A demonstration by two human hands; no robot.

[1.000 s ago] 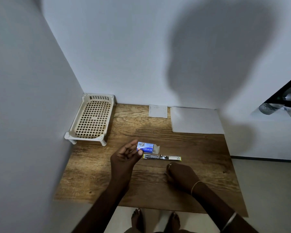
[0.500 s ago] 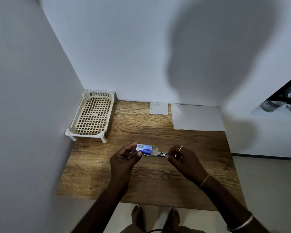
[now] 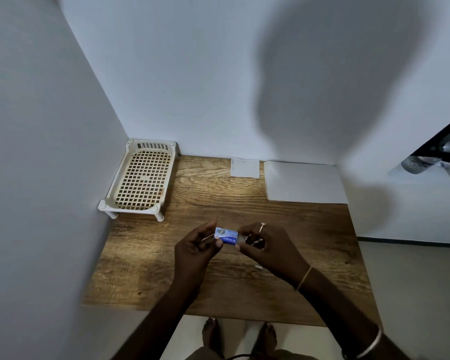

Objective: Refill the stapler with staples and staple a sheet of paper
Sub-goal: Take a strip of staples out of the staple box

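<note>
A small blue staple box is held above the middle of the wooden table. My left hand pinches its left end between thumb and fingers. My right hand pinches the box's right, open end with thumb and fingertips. A thin metal strip of the stapler shows under the right fingers; the rest of it is hidden by that hand. A white sheet of paper lies flat at the back right of the table.
A cream plastic lattice rack stands in the back left corner against both walls. A small white paper square lies at the back. A tiny white scrap lies just below my right hand. My bare feet show below the front edge.
My right hand has lifted from the table, crossed over the stapler and closed on the right end of the staple box. The left hand has kept hold of the box.
</note>
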